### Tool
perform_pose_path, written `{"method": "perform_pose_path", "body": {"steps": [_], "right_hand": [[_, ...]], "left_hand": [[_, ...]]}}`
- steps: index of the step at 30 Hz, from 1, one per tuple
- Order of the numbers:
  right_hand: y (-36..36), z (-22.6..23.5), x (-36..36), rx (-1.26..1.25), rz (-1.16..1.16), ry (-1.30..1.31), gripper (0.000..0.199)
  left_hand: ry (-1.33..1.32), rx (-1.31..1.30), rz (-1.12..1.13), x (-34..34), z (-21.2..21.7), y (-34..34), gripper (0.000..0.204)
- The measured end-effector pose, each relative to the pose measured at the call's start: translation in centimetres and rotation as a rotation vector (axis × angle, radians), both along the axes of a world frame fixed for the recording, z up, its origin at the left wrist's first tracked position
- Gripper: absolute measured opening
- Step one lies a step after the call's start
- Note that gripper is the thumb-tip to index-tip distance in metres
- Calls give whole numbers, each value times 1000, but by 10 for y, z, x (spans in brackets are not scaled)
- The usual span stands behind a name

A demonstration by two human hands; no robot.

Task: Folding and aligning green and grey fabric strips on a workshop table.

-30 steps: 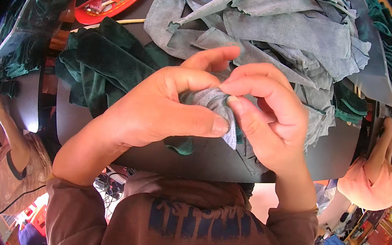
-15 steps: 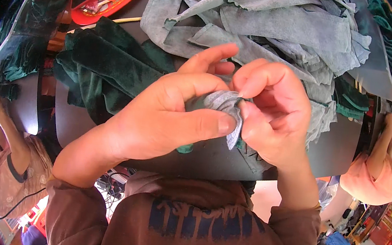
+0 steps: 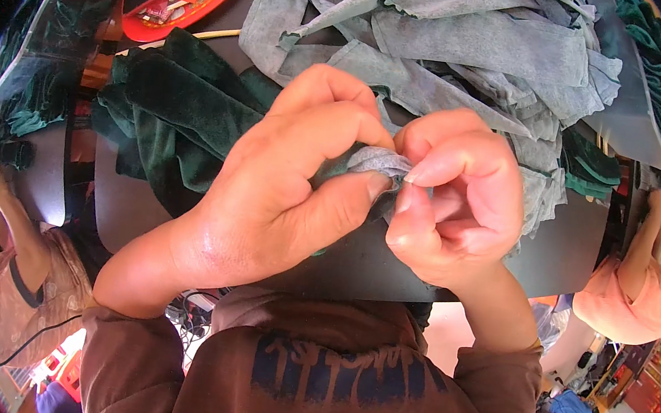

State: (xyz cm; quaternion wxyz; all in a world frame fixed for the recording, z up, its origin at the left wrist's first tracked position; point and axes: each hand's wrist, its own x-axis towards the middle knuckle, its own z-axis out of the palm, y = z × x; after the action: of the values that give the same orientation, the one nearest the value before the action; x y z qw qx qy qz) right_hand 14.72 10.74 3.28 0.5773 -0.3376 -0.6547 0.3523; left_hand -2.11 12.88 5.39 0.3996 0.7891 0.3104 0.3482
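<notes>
Between my hands, above the near part of the dark table, is a bunched end of grey-green fabric [image 3: 378, 161]. My left hand [image 3: 293, 174] is closed around it, with the thumb pressed on the front. My right hand [image 3: 462, 193] pinches the fabric's right edge between thumb and forefinger, its other fingers curled. Whether anything small sits in that pinch is too fine to make out. Dark green velvet cloth [image 3: 187, 104] lies on the table behind and left of my left hand. Beyond both hands spreads a heap of grey-green fabric pieces [image 3: 480, 40].
A red tray [image 3: 181, 14] with small items stands at the far left of the table [image 3: 561, 253], near a thin wooden stick [image 3: 216, 33]. Stacked green pieces [image 3: 592, 167] lie at the right. Other people sit left [image 3: 33, 279] and right [image 3: 629, 302].
My left fingers, spread half a second ago, have curled in around the fabric. The hanging fabric flap is now tucked between my hands, and my right thumb and forefinger pinch its edge.
</notes>
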Motion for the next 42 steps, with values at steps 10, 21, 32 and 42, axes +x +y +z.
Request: {"method": "perform_pose_path", "body": {"steps": [10, 21, 32, 42], "right_hand": [[-1, 2, -5, 68, -65, -29, 24], [-1, -6, 1, 221, 88, -209, 29], [10, -3, 10, 21, 220, -153, 29], [5, -6, -1, -132, 3, 65, 14]], "left_hand": [[-25, 5, 108, 3, -3, -6, 17], [36, 198, 205, 8, -7, -5, 24], [-153, -493, 214, 2, -3, -4, 15], [-80, -290, -34, -3, -9, 3, 27]]}}
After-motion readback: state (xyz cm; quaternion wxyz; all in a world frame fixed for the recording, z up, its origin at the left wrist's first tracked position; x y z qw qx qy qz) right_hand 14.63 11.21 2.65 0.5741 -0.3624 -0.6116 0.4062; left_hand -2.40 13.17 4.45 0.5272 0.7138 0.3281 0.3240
